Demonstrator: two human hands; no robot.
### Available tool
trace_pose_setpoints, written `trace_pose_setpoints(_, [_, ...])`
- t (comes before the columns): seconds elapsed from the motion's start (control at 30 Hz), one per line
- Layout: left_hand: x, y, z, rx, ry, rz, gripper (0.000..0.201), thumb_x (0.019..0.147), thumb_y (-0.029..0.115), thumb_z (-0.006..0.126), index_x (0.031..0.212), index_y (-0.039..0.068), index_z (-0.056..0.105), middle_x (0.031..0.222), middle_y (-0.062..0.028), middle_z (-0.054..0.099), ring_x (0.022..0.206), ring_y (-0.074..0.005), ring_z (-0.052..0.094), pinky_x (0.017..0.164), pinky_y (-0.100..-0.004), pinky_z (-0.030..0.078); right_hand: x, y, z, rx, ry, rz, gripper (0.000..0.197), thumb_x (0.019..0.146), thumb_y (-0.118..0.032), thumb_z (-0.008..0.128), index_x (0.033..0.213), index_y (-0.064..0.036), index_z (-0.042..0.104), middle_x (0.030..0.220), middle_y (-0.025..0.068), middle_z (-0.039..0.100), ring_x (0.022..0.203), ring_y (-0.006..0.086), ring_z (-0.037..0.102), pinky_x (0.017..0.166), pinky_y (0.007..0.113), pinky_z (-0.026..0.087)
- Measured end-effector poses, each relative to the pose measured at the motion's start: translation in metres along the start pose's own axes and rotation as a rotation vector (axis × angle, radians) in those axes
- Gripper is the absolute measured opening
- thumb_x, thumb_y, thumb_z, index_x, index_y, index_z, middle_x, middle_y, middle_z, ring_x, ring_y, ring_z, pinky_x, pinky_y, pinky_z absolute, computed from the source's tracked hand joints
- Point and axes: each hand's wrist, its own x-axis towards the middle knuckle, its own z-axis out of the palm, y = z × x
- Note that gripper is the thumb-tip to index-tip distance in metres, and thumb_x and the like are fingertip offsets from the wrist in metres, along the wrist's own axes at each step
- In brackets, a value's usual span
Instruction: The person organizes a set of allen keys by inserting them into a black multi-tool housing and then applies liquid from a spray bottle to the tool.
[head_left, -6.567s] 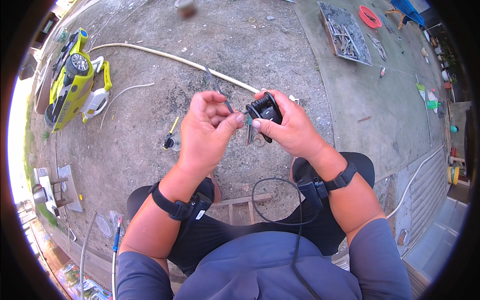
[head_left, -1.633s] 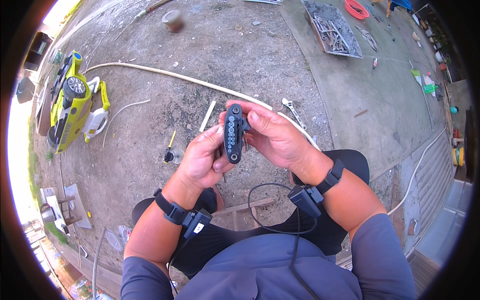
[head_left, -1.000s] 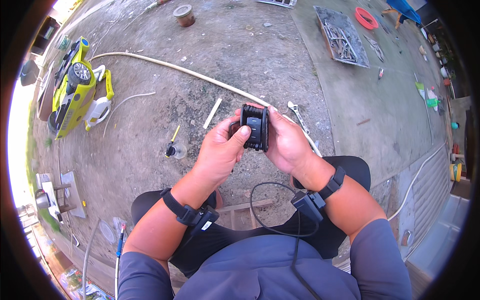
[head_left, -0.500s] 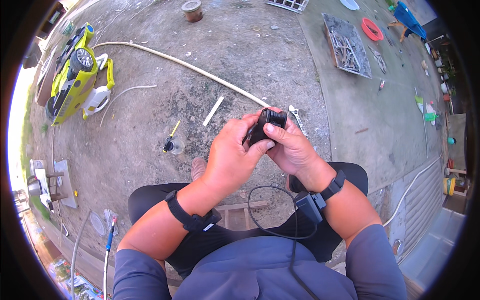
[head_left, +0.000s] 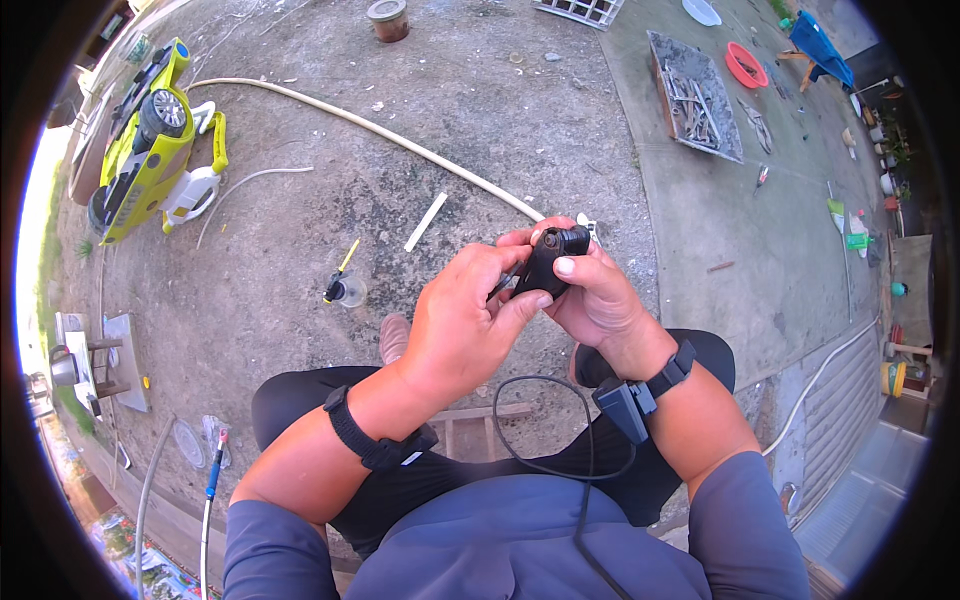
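Observation:
My left hand (head_left: 462, 315) and my right hand (head_left: 606, 305) together hold a small black part (head_left: 541, 272) in front of me. It has a smooth body and a ribbed, rounded end (head_left: 568, 240). My left fingers close round its near left side, and a dark flat piece shows beside them. The right thumb presses on its face while the right fingers wrap behind, so its far side is hidden. Just beyond my right hand lies a metal wrench (head_left: 588, 222), mostly covered by that hand.
A pale hose (head_left: 400, 145) runs across the ground toward my hands. Left of them lie a white strip (head_left: 426, 222) and a clear bottle (head_left: 351, 292) with a black and yellow top. A yellow toy car (head_left: 150, 150) rests on its side. A tray of tools (head_left: 728, 140) sits far right.
The black part has turned in my hands and shifted slightly right, its ribbed end now pointing more to the right. My right hand now covers more of the wrench.

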Motion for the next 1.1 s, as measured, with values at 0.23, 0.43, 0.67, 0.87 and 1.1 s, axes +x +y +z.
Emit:
trace_pose_setpoints(0.23, [-0.001,-0.005,0.004,-0.004,0.063,0.133,0.04,0.073,0.008,0.08,0.109,0.005,0.063,0.084,-0.0037,0.057,0.055,-0.0089,0.047,0.051,-0.0247,0.041,-0.001,-0.004,0.004,-0.066,-0.026,0.003,0.042,0.076,-0.014,0.068,0.114,-0.0078,0.052,0.122,0.0186,0.055,0.113,0.0298,0.057,0.096,0.047,0.05])
trace_pose_setpoints(0.43, [-0.004,-0.006,0.005,0.013,0.08,0.181,0.039,0.07,0.009,0.082,0.104,0.006,0.062,0.082,-0.0048,0.056,0.055,-0.0119,0.048,0.048,-0.0253,0.04,-0.002,-0.006,0.006,-0.158,-0.031,0.022,0.045,0.068,-0.025,0.076,0.105,-0.0102,0.054,0.118,0.0155,0.053,0.111,0.0299,0.056,0.096,0.046,0.048])
trace_pose_setpoints(0.67, [-0.005,-0.007,0.006,-0.017,0.104,0.27,0.039,0.069,0.009,0.084,0.1,0.007,0.061,0.082,-0.0065,0.056,0.064,-0.0162,0.054,0.05,-0.0269,0.042,-0.002,-0.006,0.001,-0.118,-0.156,0.006,0.045,0.069,-0.017,0.075,0.108,-0.008,0.055,0.123,0.0164,0.052,0.11,0.0283,0.057,0.098,0.042,0.047])
trace_pose_setpoints(0.87, [-0.006,-0.005,0.004,-0.027,0.074,0.233,0.033,0.072,0.014,0.081,0.098,0.009,0.06,0.084,-0.0085,0.057,0.068,-0.0248,0.062,0.056,-0.0336,0.05,-0.003,-0.007,-0.002,-0.174,-0.191,0.005,0.042,0.067,-0.019,0.077,0.103,-0.0085,0.06,0.123,0.0141,0.052,0.114,0.0262,0.054,0.101,0.04,0.043])
trace_pose_setpoints(1.1, [-0.008,-0.007,0.005,-0.039,0.076,0.235,0.033,0.072,0.015,0.081,0.096,0.01,0.06,0.084,-0.008,0.058,0.067,-0.0242,0.061,0.055,-0.0334,0.049,-0.002,-0.008,-0.008,-0.306,-0.208,-0.019,0.04,0.068,-0.021,0.077,0.102,-0.008,0.06,0.123,0.0133,0.053,0.115,0.0248,0.052,0.101,0.039,0.041])
